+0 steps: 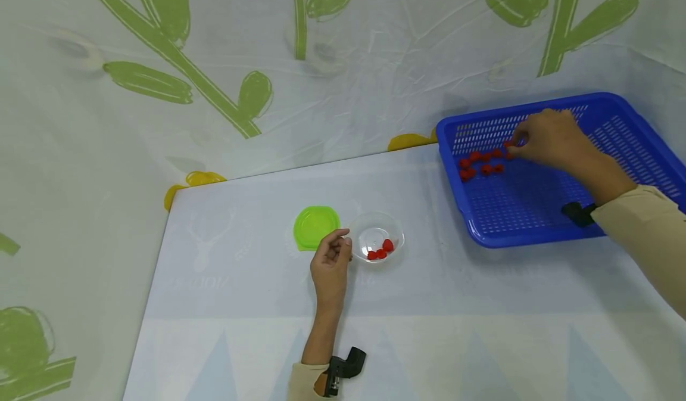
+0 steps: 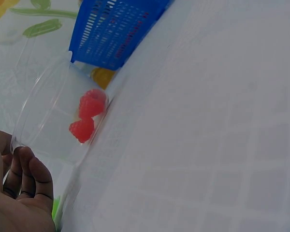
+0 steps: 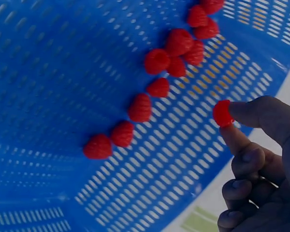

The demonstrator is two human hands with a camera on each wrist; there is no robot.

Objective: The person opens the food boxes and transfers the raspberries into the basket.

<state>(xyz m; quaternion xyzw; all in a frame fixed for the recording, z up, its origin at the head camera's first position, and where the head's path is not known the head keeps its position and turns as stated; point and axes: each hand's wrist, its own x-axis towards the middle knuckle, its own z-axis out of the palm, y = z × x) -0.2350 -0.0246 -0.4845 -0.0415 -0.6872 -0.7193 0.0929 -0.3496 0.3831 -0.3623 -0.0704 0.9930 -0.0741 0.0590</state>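
Note:
My left hand (image 1: pixel 330 267) pinches the near-left rim of a clear plastic bowl (image 1: pixel 377 219) between thumb and fingers. Three red raspberries (image 1: pixel 381 253) lie together on the bowl's bottom, and two of them show through its wall in the left wrist view. Over the blue basket (image 1: pixel 530 237), my right hand (image 1: pixel 552 139) holds a single raspberry (image 3: pixel 222 112) between thumb and index fingertip, the other fingers curled. Beneath it, several more raspberries (image 3: pixel 140 108) form an uneven row along one side of the basket's floor.
A bright green lid (image 1: pixel 316 227) lies flat just left of the bowl, close to my left hand. The slotted basket stands at the table's back right, against the leaf-patterned wall covering (image 1: pixel 375 91). A pale cloth (image 1: pixel 241 288) covers the table.

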